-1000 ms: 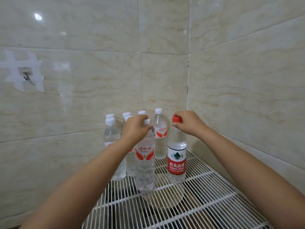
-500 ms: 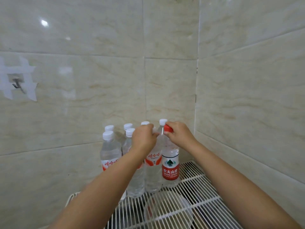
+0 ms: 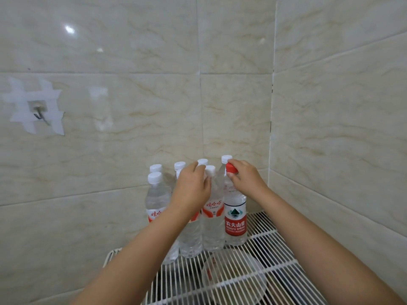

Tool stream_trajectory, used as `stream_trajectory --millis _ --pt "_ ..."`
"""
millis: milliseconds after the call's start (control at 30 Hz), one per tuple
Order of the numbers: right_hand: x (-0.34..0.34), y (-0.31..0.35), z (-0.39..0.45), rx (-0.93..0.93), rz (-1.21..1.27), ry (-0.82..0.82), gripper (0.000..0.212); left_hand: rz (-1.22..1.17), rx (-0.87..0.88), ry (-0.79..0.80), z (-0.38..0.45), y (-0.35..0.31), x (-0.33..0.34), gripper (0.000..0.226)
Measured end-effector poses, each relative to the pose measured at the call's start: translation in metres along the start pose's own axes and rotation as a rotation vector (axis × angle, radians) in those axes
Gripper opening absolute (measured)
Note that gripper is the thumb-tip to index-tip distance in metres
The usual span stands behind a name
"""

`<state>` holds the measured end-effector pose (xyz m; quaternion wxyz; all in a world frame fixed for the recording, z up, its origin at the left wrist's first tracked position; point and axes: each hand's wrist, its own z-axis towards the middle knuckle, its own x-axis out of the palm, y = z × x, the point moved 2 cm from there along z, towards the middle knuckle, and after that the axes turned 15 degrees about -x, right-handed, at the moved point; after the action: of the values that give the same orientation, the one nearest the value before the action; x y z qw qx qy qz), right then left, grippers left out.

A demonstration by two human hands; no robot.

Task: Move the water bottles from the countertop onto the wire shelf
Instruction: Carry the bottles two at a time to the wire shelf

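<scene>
Together, both hands reached the far corner of the wire shelf [image 3: 275, 243]. The right hand [image 3: 246, 178] pinched the red-capped bottle [image 3: 235, 219] by its cap. The left hand [image 3: 192, 188] gripped the neck of a white-capped bottle [image 3: 212, 219] standing just left of it.

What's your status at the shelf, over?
Left hand on a white-cap bottle. Right hand pinching red cap. Both bottles upright on shelf. Nothing blocking.
</scene>
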<state>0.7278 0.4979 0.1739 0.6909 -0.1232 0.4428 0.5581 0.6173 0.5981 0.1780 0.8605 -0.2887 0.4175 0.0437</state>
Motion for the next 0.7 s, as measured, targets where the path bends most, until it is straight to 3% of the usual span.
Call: stream_trajectory --millis 133,267,433,500,633,700 --pt "-0.008 -0.002 -0.002 -0.016 0.042 0.051 0.045 0.08 0.078 -0.158 -0.016 0.024 -0.016 0.025" --pt "-0.007 0.0 -0.008 -0.018 0.076 0.04 0.046 0.285 -0.061 -0.005 -0.033 0.047 -0.012 0.045" --pt "0.004 0.002 -0.024 0.03 0.09 -0.012 0.057 0.419 -0.134 -0.004 -0.057 0.059 -0.003 0.042" --pt "0.008 0.005 -0.034 0.046 -0.027 -0.109 0.061 0.447 -0.161 0.028 -0.069 0.061 -0.003 0.045" --pt "0.028 0.041 -0.062 -0.146 -0.132 -0.252 0.051 0.53 -0.282 0.083 -0.105 0.083 -0.023 0.048" --pt "0.047 0.075 -0.079 -0.221 -0.082 -0.16 0.044 0.584 -0.387 0.111 -0.13 0.108 -0.041 0.047"
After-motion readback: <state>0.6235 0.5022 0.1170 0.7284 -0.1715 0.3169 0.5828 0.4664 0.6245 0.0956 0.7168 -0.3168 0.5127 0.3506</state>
